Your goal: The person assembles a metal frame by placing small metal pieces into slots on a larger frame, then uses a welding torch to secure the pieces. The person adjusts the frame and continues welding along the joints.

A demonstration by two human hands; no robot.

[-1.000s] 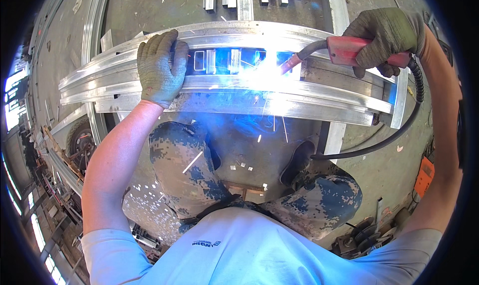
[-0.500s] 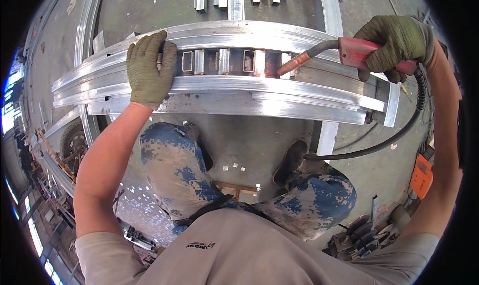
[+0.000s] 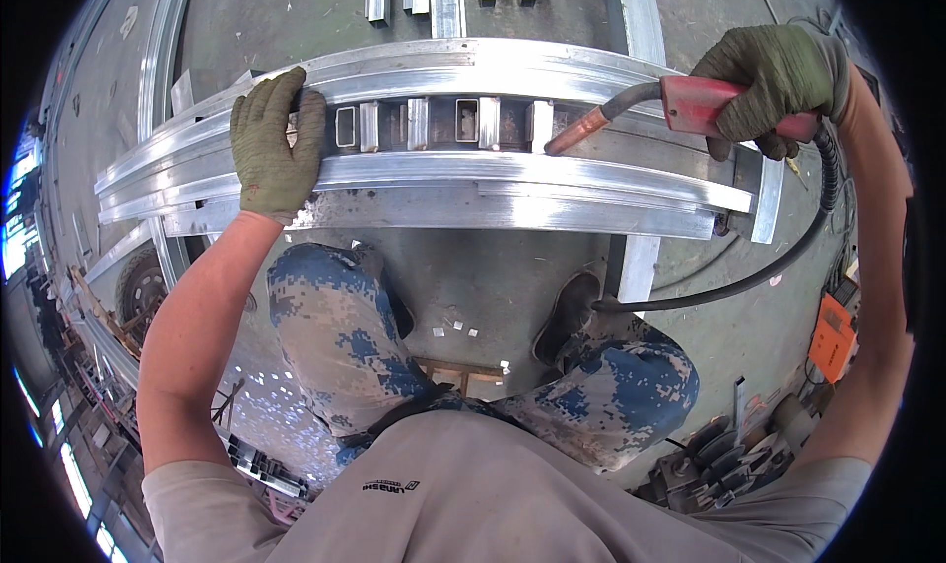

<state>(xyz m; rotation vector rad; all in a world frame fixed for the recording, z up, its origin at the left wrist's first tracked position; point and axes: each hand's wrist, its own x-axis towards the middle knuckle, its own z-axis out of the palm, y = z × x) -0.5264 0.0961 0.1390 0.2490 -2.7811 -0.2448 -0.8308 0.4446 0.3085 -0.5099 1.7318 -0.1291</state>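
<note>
Bright, even light; glare on metal rails (image 3: 532, 174); windows (image 3: 75, 476) blown out; edges bent, corners black.

At twelve o'clock, long silver metal rails (image 3: 424, 172) are gleaming smooth and glossy, with duller, scuffed streaks showing in places. Among them, short silver rectangular metal tubes (image 3: 542, 125) are shining along their flat faces. At one o'clock, a copper-coloured cylindrical metal nozzle (image 3: 579, 130) is looking burnished, duller at its tip. At two, a red plastic-looking torch handle (image 3: 690, 105) is showing a scuffed skin; at three, a black rubbery cable (image 3: 778, 272) is appearing mostly smooth. Olive-green wrinkled gloves (image 3: 264, 154), rough and matt, are covering the left hand (image 3: 276, 149) at ten and right hand (image 3: 774, 82) at two. At six, a grey-brown cloth shirt (image 3: 473, 494) is looking matt.
</note>
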